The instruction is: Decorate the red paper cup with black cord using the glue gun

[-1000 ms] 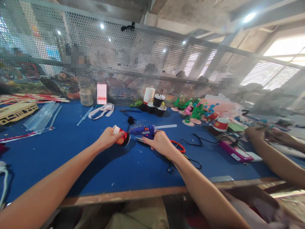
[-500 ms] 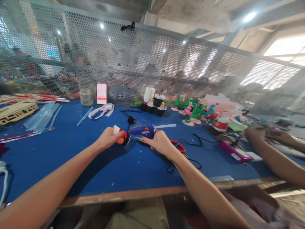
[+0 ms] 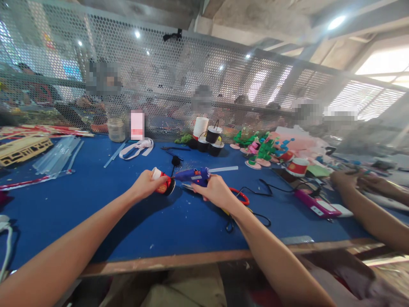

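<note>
Left grip (image 3: 142, 187): one, fingers and thumb closed about the white end of a small red cup (image 3: 162, 185), which is tilted, its black end toward the right grip. Right grip (image 3: 217, 192): one, wrapped round the handle of a blue glue gun (image 3: 193, 175), nozzle pointing at the cup; contact between nozzle and cup cannot be told. Hazard, burn: the left thumb sits near the nozzle, and a slip of either grip, or glue running along the cup, could bring heat to skin. Hazard, misplaced glue: the cup is pinched at one end only, so a push from the nozzle could roll or turn it. Hazard, snag: scissors (image 3: 244, 197), with a red handle beyond the right wrist and blades apparently under the right grip, could be knocked or catch the knuckles if it drops. Hazard, tug: a black cord (image 3: 229, 226) loops below the right wrist; if it feeds the gun, which the view does not settle, a pull could jerk the nozzle aside. Hazard, stray contact: a black pompom (image 3: 175, 160) on the counter (image 3: 128, 230), just beyond the gap between the grips, could pick up a string of glue were the nozzle lifted that way.
</note>
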Action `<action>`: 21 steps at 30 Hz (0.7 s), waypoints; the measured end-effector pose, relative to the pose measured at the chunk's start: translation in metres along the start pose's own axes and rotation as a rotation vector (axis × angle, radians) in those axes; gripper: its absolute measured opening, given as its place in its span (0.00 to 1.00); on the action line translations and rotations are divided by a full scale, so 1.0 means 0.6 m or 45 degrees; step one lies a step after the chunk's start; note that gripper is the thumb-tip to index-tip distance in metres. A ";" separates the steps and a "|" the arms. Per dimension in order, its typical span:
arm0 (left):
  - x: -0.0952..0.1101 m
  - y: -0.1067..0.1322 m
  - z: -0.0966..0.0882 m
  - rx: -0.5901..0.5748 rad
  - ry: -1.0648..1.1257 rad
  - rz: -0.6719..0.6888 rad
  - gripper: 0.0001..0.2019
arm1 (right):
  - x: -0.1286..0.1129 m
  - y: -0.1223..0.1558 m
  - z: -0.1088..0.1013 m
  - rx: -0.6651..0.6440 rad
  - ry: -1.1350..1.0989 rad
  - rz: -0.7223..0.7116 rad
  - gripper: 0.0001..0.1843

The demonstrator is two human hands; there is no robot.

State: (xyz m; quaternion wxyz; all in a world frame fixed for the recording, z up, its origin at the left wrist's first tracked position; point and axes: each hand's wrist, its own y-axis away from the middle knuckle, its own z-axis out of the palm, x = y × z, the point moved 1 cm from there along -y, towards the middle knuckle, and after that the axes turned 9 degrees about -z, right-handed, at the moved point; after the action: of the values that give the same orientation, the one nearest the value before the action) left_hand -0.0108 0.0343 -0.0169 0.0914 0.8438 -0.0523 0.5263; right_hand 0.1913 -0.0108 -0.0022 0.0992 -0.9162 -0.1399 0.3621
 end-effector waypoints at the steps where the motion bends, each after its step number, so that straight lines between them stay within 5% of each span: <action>1: -0.001 -0.001 0.000 0.001 -0.003 -0.002 0.17 | -0.001 0.000 0.000 -0.001 0.004 -0.004 0.12; 21: 0.008 0.006 -0.002 0.087 0.016 -0.053 0.16 | -0.020 0.017 -0.007 -0.042 0.061 -0.087 0.11</action>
State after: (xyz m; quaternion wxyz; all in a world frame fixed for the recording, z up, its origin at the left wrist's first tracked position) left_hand -0.0103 0.0307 -0.0120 0.0737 0.8440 -0.0162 0.5310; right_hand 0.1877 -0.0248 0.0052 0.0999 -0.9208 -0.1747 0.3342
